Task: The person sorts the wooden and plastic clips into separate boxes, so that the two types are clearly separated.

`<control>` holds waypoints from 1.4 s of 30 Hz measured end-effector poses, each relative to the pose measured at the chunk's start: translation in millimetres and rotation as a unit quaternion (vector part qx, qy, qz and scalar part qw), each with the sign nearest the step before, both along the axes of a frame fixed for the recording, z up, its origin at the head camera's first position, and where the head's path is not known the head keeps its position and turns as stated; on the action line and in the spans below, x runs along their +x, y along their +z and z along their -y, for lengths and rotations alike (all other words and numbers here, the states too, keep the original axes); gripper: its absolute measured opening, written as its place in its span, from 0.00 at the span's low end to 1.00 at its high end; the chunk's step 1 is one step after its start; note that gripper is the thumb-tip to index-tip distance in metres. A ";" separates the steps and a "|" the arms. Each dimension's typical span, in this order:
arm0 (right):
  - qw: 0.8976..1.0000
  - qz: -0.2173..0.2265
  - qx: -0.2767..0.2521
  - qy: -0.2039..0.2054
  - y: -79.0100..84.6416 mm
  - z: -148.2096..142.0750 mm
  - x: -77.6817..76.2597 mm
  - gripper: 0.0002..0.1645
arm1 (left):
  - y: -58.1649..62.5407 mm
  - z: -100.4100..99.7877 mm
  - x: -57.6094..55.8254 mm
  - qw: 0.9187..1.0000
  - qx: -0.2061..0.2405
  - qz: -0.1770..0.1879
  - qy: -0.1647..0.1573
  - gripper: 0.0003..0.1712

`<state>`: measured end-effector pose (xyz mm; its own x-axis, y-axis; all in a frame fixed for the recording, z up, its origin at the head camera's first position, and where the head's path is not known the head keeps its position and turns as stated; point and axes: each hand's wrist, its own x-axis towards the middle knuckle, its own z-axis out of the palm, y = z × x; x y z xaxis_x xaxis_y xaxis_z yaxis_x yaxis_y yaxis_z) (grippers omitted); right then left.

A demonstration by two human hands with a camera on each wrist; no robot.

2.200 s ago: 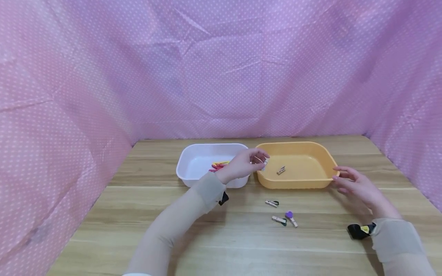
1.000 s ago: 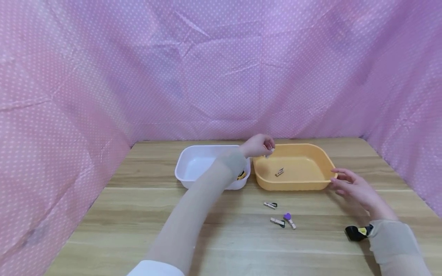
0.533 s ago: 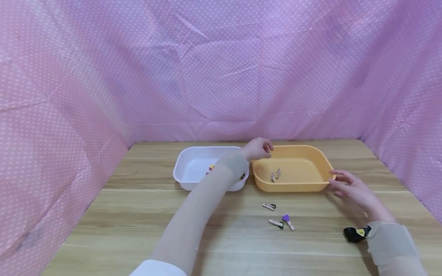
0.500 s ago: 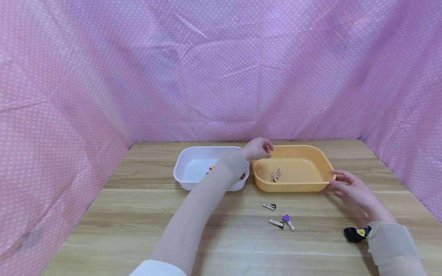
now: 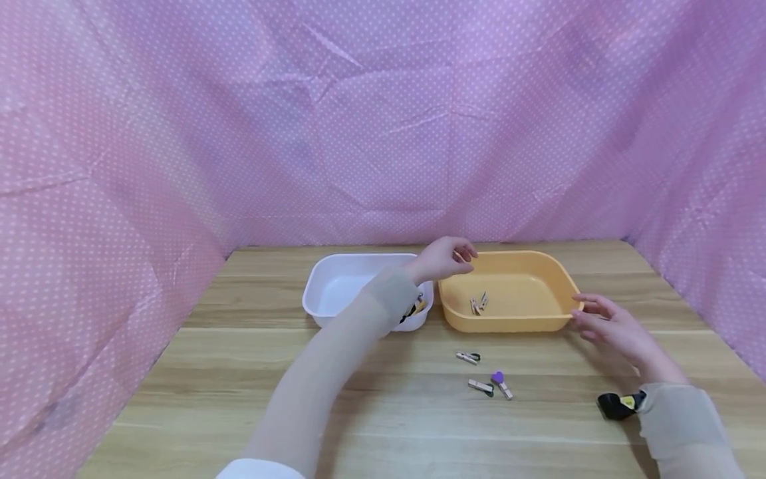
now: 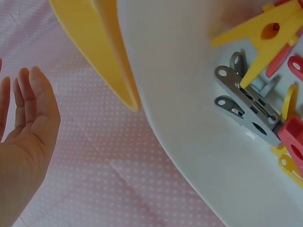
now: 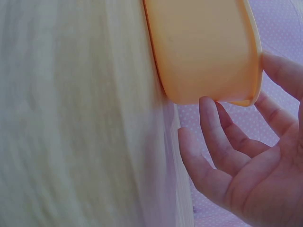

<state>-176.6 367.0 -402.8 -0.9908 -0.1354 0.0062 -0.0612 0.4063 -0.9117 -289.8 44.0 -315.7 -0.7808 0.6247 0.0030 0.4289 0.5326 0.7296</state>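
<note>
My left hand [image 5: 444,258] hovers above the gap between the white basin [image 5: 335,259] and the yellow basin [image 5: 526,324]. It holds nothing, and in the left wrist view its fingers [image 6: 28,94] are loosely extended. Two small wooden clothespins [image 5: 479,305] lie inside the yellow basin at its left front. My right hand [image 5: 616,329] touches this basin's right front corner with fingertips and thumb, the fingers spread and only slightly bent, as the right wrist view shows. In the white basin lie yellow clips [image 6: 265,40], grey clips [image 6: 248,101] and red clips [image 6: 293,137], partly hidden by my left forearm in the head view.
In front of the yellow basin, three wooden clothespins lie on the wooden table [image 5: 419,426]: one with a dark top [image 5: 468,358], one with a dark green top [image 5: 481,387] and one with a purple heart [image 5: 501,384]. A pink dotted cloth [image 5: 383,133] surrounds the table.
My left hand carried a clothespin rightward over the yellow basin and let it go; it lies there beside the first one. Since then that hand has hardly moved. My right hand has stayed at the corner.
</note>
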 end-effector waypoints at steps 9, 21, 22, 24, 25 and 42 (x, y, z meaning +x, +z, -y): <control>1.000 0.007 -0.014 0.008 -1.0 -2.5 -1.6 0.17 | 4.7 6.4 14.1 0.999 0.045 0.006 0.003 0.14; 1.000 0.004 -0.021 0.010 -2.7 -3.2 -0.6 0.17 | 1.0 17.3 37.4 0.998 0.058 -0.022 -0.028 0.15; 1.000 0.004 -0.017 0.011 -2.4 -2.9 -0.4 0.17 | 0.3 17.8 39.1 0.997 0.058 -0.024 -0.033 0.15; 1.000 0.005 -0.013 0.009 -1.7 -2.5 -0.2 0.17 | -0.6 19.1 42.8 0.997 0.063 -0.025 -0.043 0.15; 1.000 0.005 -0.013 0.010 -1.2 -2.6 -0.3 0.17 | -0.8 19.8 44.9 0.997 0.065 -0.024 -0.046 0.15; 0.999 0.008 -0.049 0.021 -3.0 -5.4 -3.3 0.16 | -12.9 36.4 63.0 0.996 0.072 -0.031 -0.037 0.14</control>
<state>-179.9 372.4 -405.8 -0.9843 -0.1763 0.0058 -0.0615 0.3121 -0.9480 -226.8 7.6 -328.6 -0.7278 0.6706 0.1439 0.5106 0.3897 0.7664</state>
